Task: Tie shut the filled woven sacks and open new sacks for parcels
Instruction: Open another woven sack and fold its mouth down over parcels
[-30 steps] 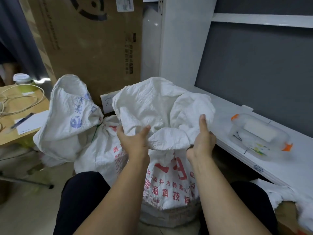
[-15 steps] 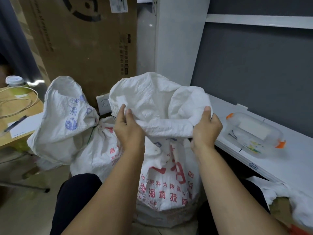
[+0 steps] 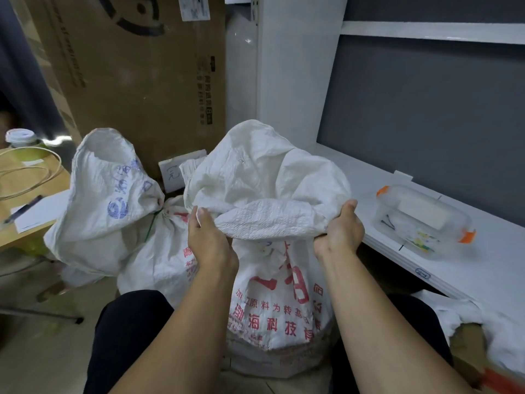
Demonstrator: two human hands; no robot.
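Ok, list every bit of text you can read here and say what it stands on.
"加工原料为转基": red print on the front sack.
"渤海科技": red, the line below on the same sack.
"完": handwritten on the white card behind.
Larger red characters higher on the front sack: creased, unreadable.
Blue print on the left sack: blurred.
Black print on the cardboard box and its sticker: unreadable.

1 view only: camera worn on my head, facing forward and down. Wide-angle; straight lines lean toward the edges. Close range: my left hand [image 3: 208, 240] and right hand [image 3: 341, 228] sit mid-frame, gripping the woven sack [image 3: 272, 302], with the white shelf [image 3: 471, 268] running off the right side.
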